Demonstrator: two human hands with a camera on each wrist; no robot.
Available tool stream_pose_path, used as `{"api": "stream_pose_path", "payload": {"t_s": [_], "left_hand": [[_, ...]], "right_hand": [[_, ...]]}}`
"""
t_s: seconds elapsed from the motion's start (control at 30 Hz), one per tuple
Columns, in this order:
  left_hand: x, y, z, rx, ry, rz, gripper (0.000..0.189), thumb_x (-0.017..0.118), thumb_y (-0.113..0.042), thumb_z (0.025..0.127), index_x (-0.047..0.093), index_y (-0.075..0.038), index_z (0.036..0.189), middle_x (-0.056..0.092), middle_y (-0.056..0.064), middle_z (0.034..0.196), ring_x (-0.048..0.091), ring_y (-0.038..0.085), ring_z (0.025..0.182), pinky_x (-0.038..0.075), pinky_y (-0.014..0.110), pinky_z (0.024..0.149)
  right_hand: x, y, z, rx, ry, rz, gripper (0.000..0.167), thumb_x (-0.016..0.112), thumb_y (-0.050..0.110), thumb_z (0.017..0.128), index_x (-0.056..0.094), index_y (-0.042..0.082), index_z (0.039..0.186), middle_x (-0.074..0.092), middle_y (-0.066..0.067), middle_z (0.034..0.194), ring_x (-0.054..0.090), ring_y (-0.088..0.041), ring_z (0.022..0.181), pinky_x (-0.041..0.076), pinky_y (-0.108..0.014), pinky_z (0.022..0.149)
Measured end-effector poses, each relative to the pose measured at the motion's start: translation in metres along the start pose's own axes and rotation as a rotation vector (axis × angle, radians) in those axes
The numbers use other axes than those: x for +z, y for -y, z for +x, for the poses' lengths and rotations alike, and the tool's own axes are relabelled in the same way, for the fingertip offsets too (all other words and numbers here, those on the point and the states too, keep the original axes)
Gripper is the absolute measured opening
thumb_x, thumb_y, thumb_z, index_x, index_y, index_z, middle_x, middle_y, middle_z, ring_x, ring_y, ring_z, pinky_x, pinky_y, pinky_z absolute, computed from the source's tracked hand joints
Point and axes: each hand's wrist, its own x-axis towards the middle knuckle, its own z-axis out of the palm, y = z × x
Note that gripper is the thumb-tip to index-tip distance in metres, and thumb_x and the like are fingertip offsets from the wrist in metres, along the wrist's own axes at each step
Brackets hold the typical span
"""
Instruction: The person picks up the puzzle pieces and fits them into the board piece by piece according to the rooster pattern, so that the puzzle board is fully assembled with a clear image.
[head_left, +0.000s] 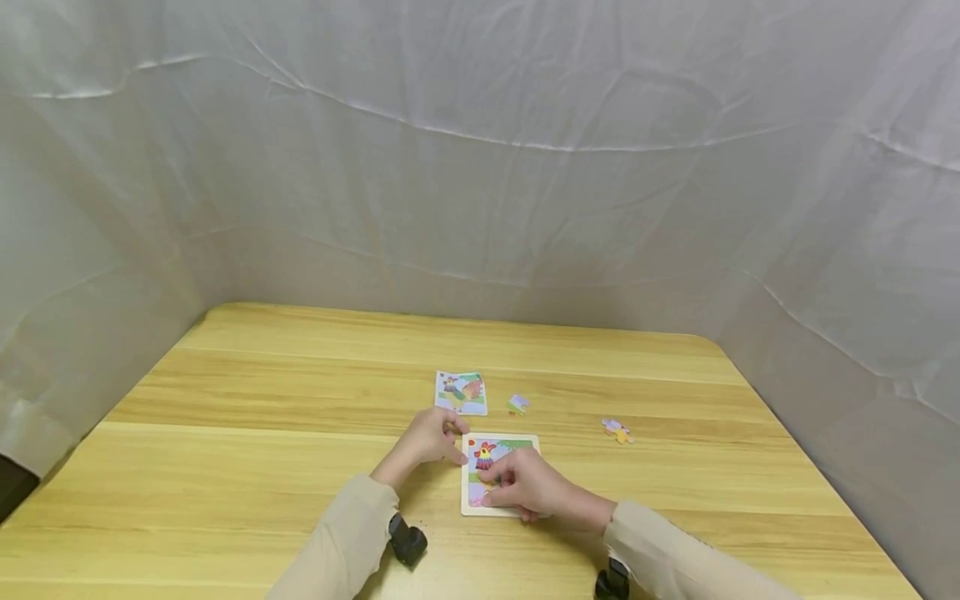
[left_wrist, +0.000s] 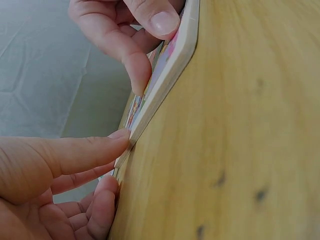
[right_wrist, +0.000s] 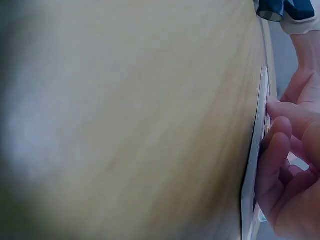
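Note:
A shallow puzzle board [head_left: 499, 512] with a pale frame and a rooster picture lies before me in the head view. At its left edge is my left hand [head_left: 431, 435], thumb straight against the frame [left_wrist: 142, 117] and the other fingers bent at the table in the left wrist view. Over the lower right of the picture, my right hand [head_left: 534, 482] touches the surface with thumb and index fingertips, set apart. Its other fingers are bent and cover part of the puzzle. In the right wrist view this hand [right_wrist: 292, 165] is at the board's edge [right_wrist: 254, 160].
A rooster picture card [head_left: 461, 393] lies beyond the board. Loose puzzle pieces [head_left: 518, 403] are to its right, and more pieces [head_left: 618, 431] lie farther right on the wooden table [head_left: 300, 483]. Grey cloth [head_left: 480, 208] hangs around the table.

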Motion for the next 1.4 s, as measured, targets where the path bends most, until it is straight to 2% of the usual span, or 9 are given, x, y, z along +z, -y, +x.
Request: {"api": "stream_pose_path", "payload": {"t_s": [0.2, 0.4, 0.53, 0.63, 1.0, 1.13, 1.27, 1.4], "left_hand": [[0.000, 0.000, 0.000, -0.007, 0.006, -0.014, 0.032, 0.075, 0.003, 0.062, 0.064, 0.000, 0.091, 0.045, 0.000, 0.057, 0.037, 0.009, 0.047, 0.033, 0.020, 0.045], [0.000, 0.000, 0.000, -0.015, 0.007, -0.018, 0.032, 0.075, 0.003, 0.062, 0.064, 0.000, 0.092, 0.044, -0.001, 0.057, 0.038, 0.009, 0.047, 0.034, 0.020, 0.045], [0.000, 0.000, 0.000, -0.022, 0.006, -0.024, 0.032, 0.076, 0.003, 0.061, 0.064, 0.000, 0.091, 0.044, 0.000, 0.057, 0.037, 0.009, 0.047, 0.034, 0.020, 0.045], [0.001, -0.001, 0.000, -0.022, 0.008, -0.026, 0.033, 0.076, 0.003, 0.061, 0.064, 0.000, 0.092, 0.043, -0.001, 0.056, 0.037, 0.009, 0.047, 0.033, 0.020, 0.045], [0.000, -0.001, 0.000, -0.023, 0.009, -0.021, 0.033, 0.075, 0.003, 0.061, 0.064, 0.000, 0.091, 0.044, 0.000, 0.057, 0.038, 0.009, 0.048, 0.034, 0.020, 0.045], [0.000, -0.001, 0.000, -0.023, 0.008, -0.023, 0.033, 0.075, 0.003, 0.061, 0.064, 0.000, 0.091, 0.045, 0.000, 0.058, 0.038, 0.009, 0.048, 0.034, 0.020, 0.045], [0.000, -0.001, 0.000, -0.007, 0.007, -0.017, 0.032, 0.076, 0.003, 0.061, 0.064, 0.000, 0.091, 0.046, 0.001, 0.059, 0.038, 0.010, 0.048, 0.034, 0.021, 0.046], [-0.001, -0.001, 0.000, 0.002, 0.005, -0.012, 0.032, 0.076, 0.003, 0.061, 0.064, 0.001, 0.090, 0.046, 0.001, 0.059, 0.038, 0.010, 0.049, 0.033, 0.021, 0.046]], "right_hand": [[-0.003, 0.003, 0.000, -0.013, 0.023, 0.001, 0.030, 0.069, 0.005, 0.076, 0.063, -0.005, 0.103, 0.051, 0.000, 0.047, 0.031, -0.001, 0.029, 0.028, -0.016, 0.030], [-0.007, 0.004, -0.004, 0.006, 0.037, 0.097, 0.027, 0.067, 0.005, 0.077, 0.064, -0.005, 0.102, 0.052, -0.006, 0.050, 0.036, -0.003, 0.032, 0.033, -0.015, 0.033], [-0.009, 0.002, -0.006, -0.060, 0.077, 0.120, 0.018, 0.065, 0.002, 0.078, 0.066, -0.005, 0.095, 0.052, -0.010, 0.052, 0.034, -0.001, 0.033, 0.033, -0.014, 0.034], [-0.009, -0.001, -0.006, -0.079, 0.098, 0.110, 0.016, 0.064, 0.003, 0.079, 0.067, -0.004, 0.094, 0.052, -0.009, 0.052, 0.032, 0.000, 0.033, 0.032, -0.014, 0.035], [-0.010, -0.005, -0.005, -0.053, 0.126, 0.145, 0.016, 0.063, 0.005, 0.081, 0.067, -0.004, 0.094, 0.050, -0.014, 0.049, 0.032, -0.001, 0.031, 0.031, -0.015, 0.034], [-0.011, -0.002, -0.005, -0.032, 0.123, 0.166, 0.018, 0.063, 0.006, 0.081, 0.066, -0.004, 0.096, 0.052, -0.013, 0.054, 0.033, -0.002, 0.032, 0.031, -0.015, 0.034], [-0.015, 0.004, -0.006, 0.017, 0.089, 0.162, 0.020, 0.062, 0.007, 0.083, 0.065, -0.005, 0.098, 0.055, -0.011, 0.058, 0.034, -0.003, 0.035, 0.031, -0.015, 0.035], [-0.022, 0.007, -0.006, 0.054, 0.036, 0.142, 0.021, 0.062, 0.007, 0.082, 0.065, -0.004, 0.100, 0.053, -0.015, 0.056, 0.036, -0.006, 0.037, 0.031, -0.016, 0.036]]}}
